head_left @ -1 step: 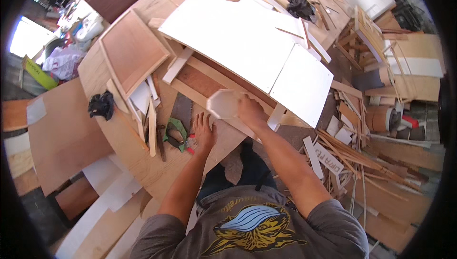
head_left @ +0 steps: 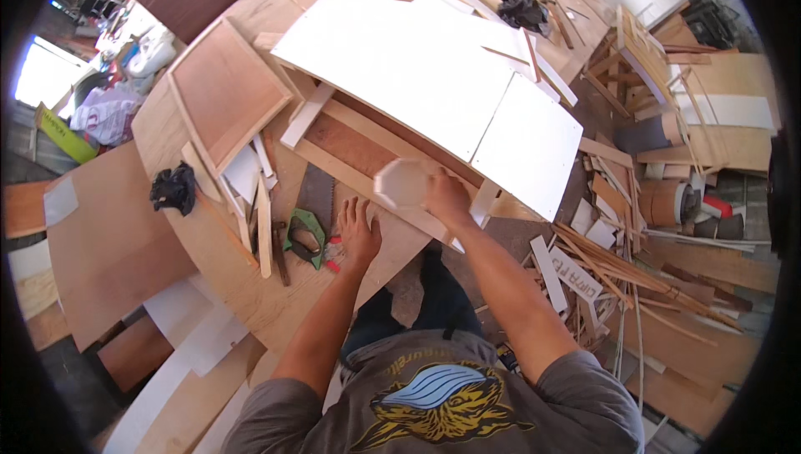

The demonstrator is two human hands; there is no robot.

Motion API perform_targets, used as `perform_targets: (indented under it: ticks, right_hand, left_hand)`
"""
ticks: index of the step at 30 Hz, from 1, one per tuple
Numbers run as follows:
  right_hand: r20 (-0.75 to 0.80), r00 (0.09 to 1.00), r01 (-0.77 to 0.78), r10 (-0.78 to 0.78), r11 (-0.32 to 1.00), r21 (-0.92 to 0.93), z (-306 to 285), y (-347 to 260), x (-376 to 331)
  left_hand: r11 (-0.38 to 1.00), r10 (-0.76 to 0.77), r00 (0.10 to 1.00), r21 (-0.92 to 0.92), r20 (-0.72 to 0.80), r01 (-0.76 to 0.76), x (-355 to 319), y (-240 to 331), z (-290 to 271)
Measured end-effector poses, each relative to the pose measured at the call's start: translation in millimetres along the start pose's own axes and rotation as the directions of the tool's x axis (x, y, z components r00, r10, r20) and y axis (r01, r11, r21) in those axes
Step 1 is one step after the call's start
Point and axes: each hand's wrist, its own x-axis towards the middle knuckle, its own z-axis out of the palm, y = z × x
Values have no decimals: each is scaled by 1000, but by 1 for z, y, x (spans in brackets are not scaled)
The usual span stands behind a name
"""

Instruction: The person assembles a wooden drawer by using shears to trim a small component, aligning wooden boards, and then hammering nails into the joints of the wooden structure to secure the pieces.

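My right hand [head_left: 448, 196] grips a small white many-sided piece of board [head_left: 401, 184] and holds it over a wooden frame [head_left: 350, 147] on the plywood worktop [head_left: 250, 287]. To its left, my left hand [head_left: 360, 234] lies flat on the worktop with fingers spread, holding nothing. A handsaw with a green handle [head_left: 304, 233] lies just left of that hand. Large white panels [head_left: 417, 70] cover the far part of the frame.
A framed plywood panel [head_left: 227, 91] lies at the upper left, and a black rag [head_left: 173, 188] sits near the worktop's left edge. Loose wood strips [head_left: 263, 224] lie beside the saw. Offcuts and slats [head_left: 617, 279] pile up on the floor to the right.
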Motion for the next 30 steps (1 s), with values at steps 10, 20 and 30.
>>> perform_targets:
  ticks: [10, 20, 30]
  right_hand:
    - [-638, 745, 84, -194, 976, -199, 32, 131, 38]
    - [-523, 848, 15, -84, 991, -135, 41, 133, 31]
    - [-317, 948, 85, -29, 983, 162, 25, 115, 3]
  left_hand:
    - [949, 310, 917, -143, 250, -281, 57, 67, 33]
    - [946, 321, 890, -150, 324, -287, 98, 110, 52]
    - [937, 350, 888, -135, 297, -323, 104, 106, 69]
